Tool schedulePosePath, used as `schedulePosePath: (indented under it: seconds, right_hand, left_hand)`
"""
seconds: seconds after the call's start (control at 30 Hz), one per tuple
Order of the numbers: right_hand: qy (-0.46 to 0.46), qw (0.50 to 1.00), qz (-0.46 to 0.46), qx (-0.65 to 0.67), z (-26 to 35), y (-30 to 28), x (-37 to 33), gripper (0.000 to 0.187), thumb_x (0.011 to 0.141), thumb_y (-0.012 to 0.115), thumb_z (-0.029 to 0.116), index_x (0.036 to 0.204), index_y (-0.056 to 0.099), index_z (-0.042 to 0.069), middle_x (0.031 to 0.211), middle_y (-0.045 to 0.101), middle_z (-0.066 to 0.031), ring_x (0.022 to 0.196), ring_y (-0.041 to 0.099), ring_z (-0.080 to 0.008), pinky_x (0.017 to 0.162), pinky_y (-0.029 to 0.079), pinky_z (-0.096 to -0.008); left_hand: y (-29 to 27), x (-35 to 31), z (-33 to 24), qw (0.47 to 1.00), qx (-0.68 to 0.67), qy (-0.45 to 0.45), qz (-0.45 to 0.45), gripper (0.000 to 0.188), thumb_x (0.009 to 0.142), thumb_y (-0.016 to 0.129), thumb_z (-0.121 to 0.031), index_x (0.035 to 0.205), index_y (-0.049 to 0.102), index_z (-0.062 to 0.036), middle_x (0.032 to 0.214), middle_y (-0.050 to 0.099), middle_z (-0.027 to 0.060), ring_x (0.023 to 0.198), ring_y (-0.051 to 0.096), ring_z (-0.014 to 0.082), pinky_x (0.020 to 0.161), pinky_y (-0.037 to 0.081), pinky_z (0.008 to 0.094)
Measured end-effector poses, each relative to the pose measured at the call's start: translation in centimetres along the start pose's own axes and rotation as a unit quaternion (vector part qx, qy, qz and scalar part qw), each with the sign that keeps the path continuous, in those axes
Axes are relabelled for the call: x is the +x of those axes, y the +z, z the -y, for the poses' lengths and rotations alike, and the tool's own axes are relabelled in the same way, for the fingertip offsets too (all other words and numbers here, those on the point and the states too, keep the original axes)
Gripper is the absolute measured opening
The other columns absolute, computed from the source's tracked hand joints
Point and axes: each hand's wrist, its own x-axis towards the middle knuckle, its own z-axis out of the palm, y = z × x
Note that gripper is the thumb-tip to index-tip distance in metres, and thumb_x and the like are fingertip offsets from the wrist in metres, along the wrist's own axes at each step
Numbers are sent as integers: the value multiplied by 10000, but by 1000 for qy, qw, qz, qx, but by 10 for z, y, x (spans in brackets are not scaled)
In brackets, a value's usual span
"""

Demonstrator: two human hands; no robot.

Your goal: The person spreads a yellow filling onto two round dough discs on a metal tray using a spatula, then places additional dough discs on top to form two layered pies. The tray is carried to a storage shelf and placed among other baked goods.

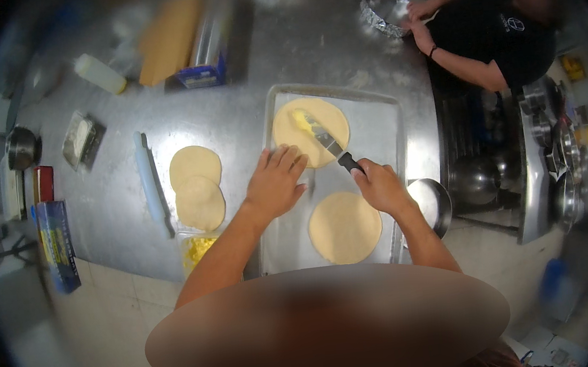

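My right hand (pixel 382 186) grips the black handle of a spatula (pixel 327 140). Its metal blade lies over the far dough round (pixel 332 117), pressing into a smear of soft yellow spread (pixel 303 118). With fingers stretched out flat, my left hand (pixel 277 184) rests its fingertips at the near left edge of that round. A second dough round (pixel 345 228), bare on top, lies closer to me on the same lined baking tray (pixel 289 220). Left of the tray, two more dough rounds (pixel 199 201) overlap on the steel table.
A tub of yellow spread (pixel 198 251) sits beside my left forearm. Further left are a pale blue rolling pin (pixel 147 175) and a small foil pan (pixel 79 140). A boxed roll (pixel 202 74) and a bottle (pixel 99 74) stand behind. At far right, a co-worker handles a foil-lined pan (pixel 384 15).
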Motion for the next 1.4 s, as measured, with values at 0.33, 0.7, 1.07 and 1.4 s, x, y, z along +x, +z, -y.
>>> schedulePosePath:
  seconds: [0.33, 0.7, 1.07, 1.4]
  right_hand:
    - [29, 998, 47, -29, -7, -11, 14, 349, 1039, 499, 308, 1038, 644, -10, 900, 695, -289, 918, 664, -503, 842, 511, -581]
    - [98, 982, 111, 117, -21, -36, 2, 387, 1052, 454, 298, 892, 619, -13, 669, 598, -115, 490, 595, -204, 527, 510, -366]
    - [-1, 997, 45, 64, -36, -25, -17, 407, 928, 666, 290, 1190, 619, -19, 769, 661, -168, 683, 678, -307, 657, 547, -405]
    - [-6, 992, 126, 0, -17, 2, -18, 338, 946, 624, 257, 1181, 597, 15, 943, 693, -297, 908, 677, -486, 811, 522, -536]
  left_hand:
    - [2, -3, -2, 1000, -6, -2, 9, 631, 875, 726, -314, 1436, 528, -104, 1526, 455, 137, 1445, 402, 329, 1198, 290, 540]
    - [-2, -6, -4, 1000, -1, 3, 25, 679, 889, 717, -318, 1489, 472, -117, 1550, 433, 134, 1455, 387, 333, 1205, 283, 537]
    - [-4, -12, 0, 999, 0, -16, 51, 685, 897, 710, -295, 1508, 447, -129, 1582, 387, 127, 1504, 317, 335, 1214, 246, 583]
    - [-10, -27, 3, 999, 5, -25, 32, 626, 908, 705, -300, 1464, 503, -97, 1552, 431, 131, 1515, 304, 316, 1227, 232, 564]
